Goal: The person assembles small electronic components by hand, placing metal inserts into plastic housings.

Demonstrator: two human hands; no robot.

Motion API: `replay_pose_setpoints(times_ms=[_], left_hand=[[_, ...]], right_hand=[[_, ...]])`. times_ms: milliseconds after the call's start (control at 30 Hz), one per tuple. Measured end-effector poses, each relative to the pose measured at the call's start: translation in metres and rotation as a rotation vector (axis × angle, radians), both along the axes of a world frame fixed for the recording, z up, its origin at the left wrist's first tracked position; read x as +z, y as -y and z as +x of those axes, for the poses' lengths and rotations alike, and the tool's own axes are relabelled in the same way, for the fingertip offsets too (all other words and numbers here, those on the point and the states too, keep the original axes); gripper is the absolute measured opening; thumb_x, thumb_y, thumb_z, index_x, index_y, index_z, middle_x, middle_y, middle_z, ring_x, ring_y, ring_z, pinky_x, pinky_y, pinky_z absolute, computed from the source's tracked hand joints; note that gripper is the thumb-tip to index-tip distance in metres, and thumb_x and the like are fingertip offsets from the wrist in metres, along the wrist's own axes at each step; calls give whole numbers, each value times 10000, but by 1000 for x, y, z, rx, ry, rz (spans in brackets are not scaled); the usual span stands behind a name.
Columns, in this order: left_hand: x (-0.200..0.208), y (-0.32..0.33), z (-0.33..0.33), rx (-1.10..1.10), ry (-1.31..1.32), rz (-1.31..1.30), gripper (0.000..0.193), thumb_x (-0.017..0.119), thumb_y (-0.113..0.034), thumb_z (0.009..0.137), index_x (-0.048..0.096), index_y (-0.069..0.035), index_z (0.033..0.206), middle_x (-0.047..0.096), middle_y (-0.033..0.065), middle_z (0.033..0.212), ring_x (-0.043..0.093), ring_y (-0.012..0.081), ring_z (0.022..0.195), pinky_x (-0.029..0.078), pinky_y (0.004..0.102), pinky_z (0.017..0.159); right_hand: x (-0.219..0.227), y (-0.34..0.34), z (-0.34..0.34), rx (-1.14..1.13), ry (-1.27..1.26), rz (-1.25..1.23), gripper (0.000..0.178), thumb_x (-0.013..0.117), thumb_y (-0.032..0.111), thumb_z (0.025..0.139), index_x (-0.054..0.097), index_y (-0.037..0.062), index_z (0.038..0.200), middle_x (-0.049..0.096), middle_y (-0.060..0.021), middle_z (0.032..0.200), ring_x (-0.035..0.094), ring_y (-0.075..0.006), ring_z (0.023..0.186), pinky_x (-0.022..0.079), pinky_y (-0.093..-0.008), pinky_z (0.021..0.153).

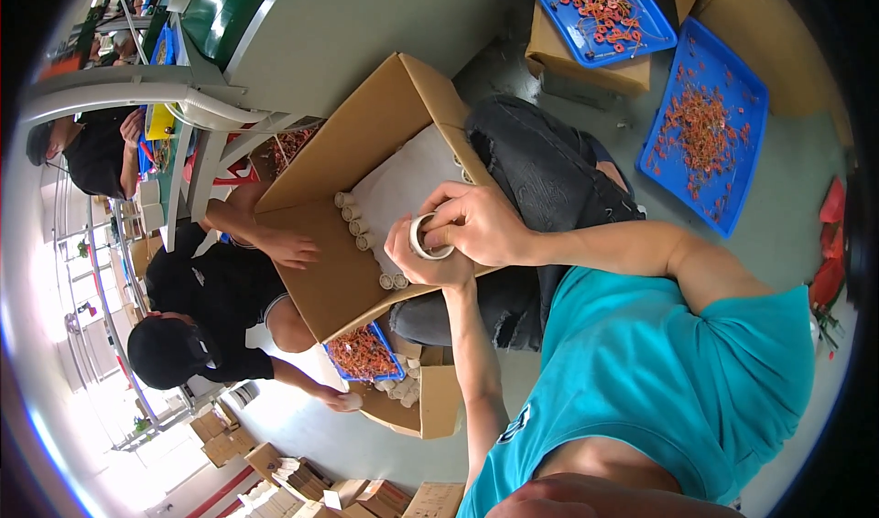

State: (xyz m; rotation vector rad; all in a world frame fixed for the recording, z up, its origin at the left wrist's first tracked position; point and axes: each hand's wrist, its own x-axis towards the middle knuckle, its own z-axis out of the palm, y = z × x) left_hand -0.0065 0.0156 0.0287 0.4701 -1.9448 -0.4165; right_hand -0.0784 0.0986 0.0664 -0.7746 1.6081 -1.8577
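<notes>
A white ring-shaped tube (417, 235), its round mouth facing up, is between my two hands above the box edge. My left hand (449, 270) wraps around its outside. From the right, my right hand (487, 226) has its fingers bent over the rim, tips at the mouth; whether they hold anything small inside is hidden. Beneath is an open cardboard box (307, 275). A pale sheet (403, 175) lines it, and several similar white tubes (355, 221) stand along its sides.
Blue trays (753, 152) of red-orange wired parts lie at upper right; another tray (396, 372) is below the box. A co-worker (206, 280) in black crouches left, one hand (284, 246) over the box, the other near a small carton (439, 404). A metal frame (110, 97) stands upper left.
</notes>
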Motion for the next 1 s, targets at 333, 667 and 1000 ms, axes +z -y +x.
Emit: replay_pose_setpoints(times_ms=[333,667,1000], left_hand=[[-4,3,-2,-48,22,58,369,737,-88,790,552,21,1089,615,196,1022,635,319,871,527,408,718],[-14,5,2,-100,44,181,407,745,-85,789,515,29,1105,590,173,1032,604,286,899,512,373,761],[10,-3,7,-206,118,226,797,778,8,735,336,3,1398,487,167,1237,565,279,1030,499,382,846]], right_hand=[[1,1,1,-120,-289,3,104,666,19,777,746,11,844,668,-117,956,645,-267,855,519,-363,784],[-3,-1,1,-81,-299,57,106,666,52,809,742,12,871,659,-110,992,635,-275,912,508,-372,819],[9,-17,-11,-28,-413,121,132,668,105,834,742,44,924,653,-98,1038,636,-283,923,517,-390,819]])
